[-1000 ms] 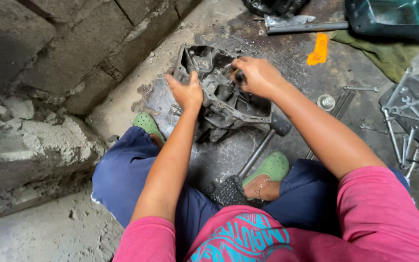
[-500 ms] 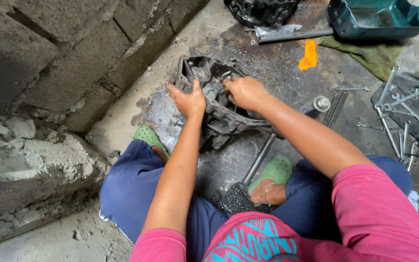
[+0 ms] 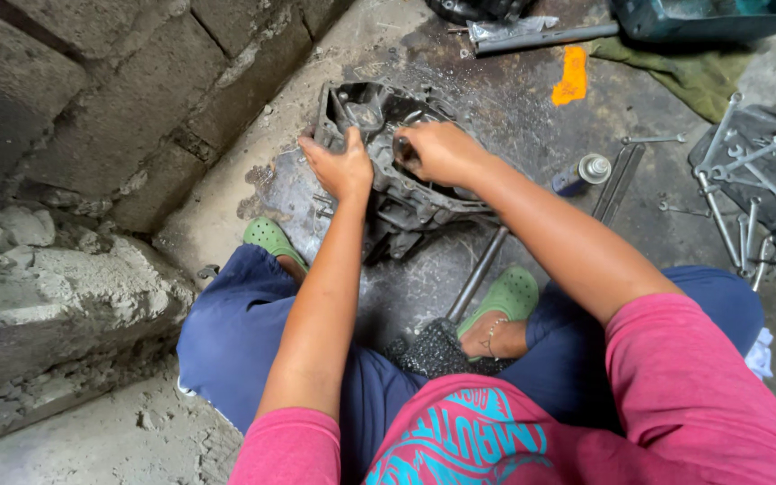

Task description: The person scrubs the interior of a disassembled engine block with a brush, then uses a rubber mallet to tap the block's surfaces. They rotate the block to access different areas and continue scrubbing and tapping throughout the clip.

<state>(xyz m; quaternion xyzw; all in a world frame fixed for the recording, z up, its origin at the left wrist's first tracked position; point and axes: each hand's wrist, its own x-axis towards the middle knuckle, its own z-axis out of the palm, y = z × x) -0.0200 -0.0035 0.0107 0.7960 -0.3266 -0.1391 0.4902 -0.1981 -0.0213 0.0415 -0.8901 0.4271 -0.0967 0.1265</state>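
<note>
I am resting my left hand [image 3: 341, 167] on the near rim of the greasy metal gearbox housing [image 3: 388, 171], its grip closed over the edge, while my right hand [image 3: 442, 151] is curling its grip narrow around a part inside that I cannot make out. The housing is lying on the oily concrete floor [image 3: 514, 108] between my green sandals [image 3: 505, 301], with wrenches [image 3: 747, 180] spread well apart to my right.

Small spray can [image 3: 579, 173] lying on the oily floor [image 3: 514, 99], right of centre: blue body, pale round cap. Orange scrap [image 3: 572, 74], maybe a label, flat near the floor's top edge. No signs, no screens.
</note>
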